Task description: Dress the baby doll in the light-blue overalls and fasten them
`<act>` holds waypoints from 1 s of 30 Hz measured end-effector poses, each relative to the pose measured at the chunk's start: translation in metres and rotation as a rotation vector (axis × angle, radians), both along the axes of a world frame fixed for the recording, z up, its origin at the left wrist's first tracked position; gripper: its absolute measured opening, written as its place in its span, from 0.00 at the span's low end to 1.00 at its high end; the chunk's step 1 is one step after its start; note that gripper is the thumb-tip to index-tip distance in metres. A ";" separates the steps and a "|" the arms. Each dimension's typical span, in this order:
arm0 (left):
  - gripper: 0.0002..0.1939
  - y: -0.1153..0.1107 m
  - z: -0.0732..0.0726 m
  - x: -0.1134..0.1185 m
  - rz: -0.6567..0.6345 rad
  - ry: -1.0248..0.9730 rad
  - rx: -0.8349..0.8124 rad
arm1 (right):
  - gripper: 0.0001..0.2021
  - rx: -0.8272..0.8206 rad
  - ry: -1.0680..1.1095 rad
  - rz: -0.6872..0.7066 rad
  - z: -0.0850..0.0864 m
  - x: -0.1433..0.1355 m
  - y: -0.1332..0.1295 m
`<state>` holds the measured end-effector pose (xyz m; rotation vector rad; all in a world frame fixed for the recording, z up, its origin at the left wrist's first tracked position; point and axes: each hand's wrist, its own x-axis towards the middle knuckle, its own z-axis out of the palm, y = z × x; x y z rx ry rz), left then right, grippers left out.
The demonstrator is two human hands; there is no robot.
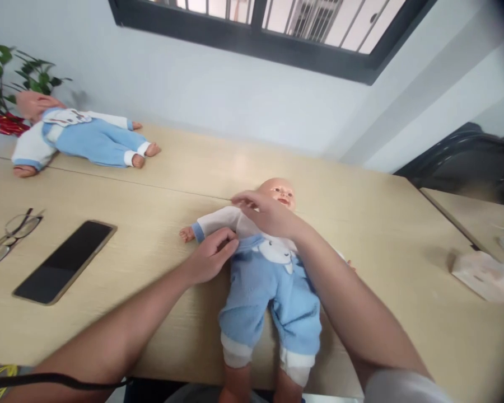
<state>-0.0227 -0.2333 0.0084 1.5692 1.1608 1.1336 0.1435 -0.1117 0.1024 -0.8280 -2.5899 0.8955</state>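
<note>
A baby doll [273, 268] in a white-sleeved top and light blue overalls lies on its back on the table, its feet toward me. My left hand [212, 254] is at the doll's side, thumb and fingers closed on the edge of the blue overalls [247, 244] under the arm. Across the doll's chest reaches my right hand [271, 212], with its fingers apart and bent over the shoulder by the white sleeve [218, 220]. It hides the doll's neck and part of the bib. The doll's other arm is mostly behind my right forearm.
A second doll [96, 140] in similar clothes lies at the back left, beside a potted plant [29, 73]. A phone [65, 263] and eyeglasses [10, 240] rest on the left. At the right is a whitish packet [485, 274]. A wall with a window [256, 33] stands behind.
</note>
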 end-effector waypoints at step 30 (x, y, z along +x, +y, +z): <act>0.18 0.011 -0.014 -0.004 0.184 -0.048 -0.016 | 0.24 0.300 -0.258 0.439 0.002 0.009 0.007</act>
